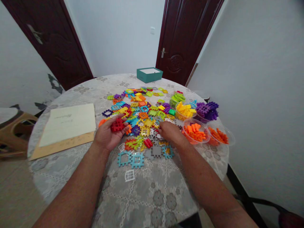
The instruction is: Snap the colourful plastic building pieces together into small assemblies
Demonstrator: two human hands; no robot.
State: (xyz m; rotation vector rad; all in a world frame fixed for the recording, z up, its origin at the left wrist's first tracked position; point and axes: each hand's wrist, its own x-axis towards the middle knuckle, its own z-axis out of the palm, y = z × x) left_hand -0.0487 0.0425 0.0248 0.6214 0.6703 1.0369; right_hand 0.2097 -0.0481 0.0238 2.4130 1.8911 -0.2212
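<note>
My left hand [108, 134], palm up and fingers curled, cradles red interlocking building pieces [117, 124] over the left side of the pile. My right hand [169, 131] reaches into the pile [148, 123] of colourful toothed plastic building pieces. Its fingers are bent together and point down; what they grip, if anything, is hidden. Just below it lie grey square pieces [156, 151] and a red piece [148, 143]. Pale blue square frames [137, 160] and a white window-shaped piece [129, 175] lie nearer to me.
At right stand clear tubs of sorted pieces: orange [195, 132], darker orange [218, 136], yellow [185, 110], purple [207, 110] and green [177, 98]. A teal box [149, 75] sits at the table's far edge. Papers [68, 123] lie at left. A wooden stool [14, 136] stands beyond.
</note>
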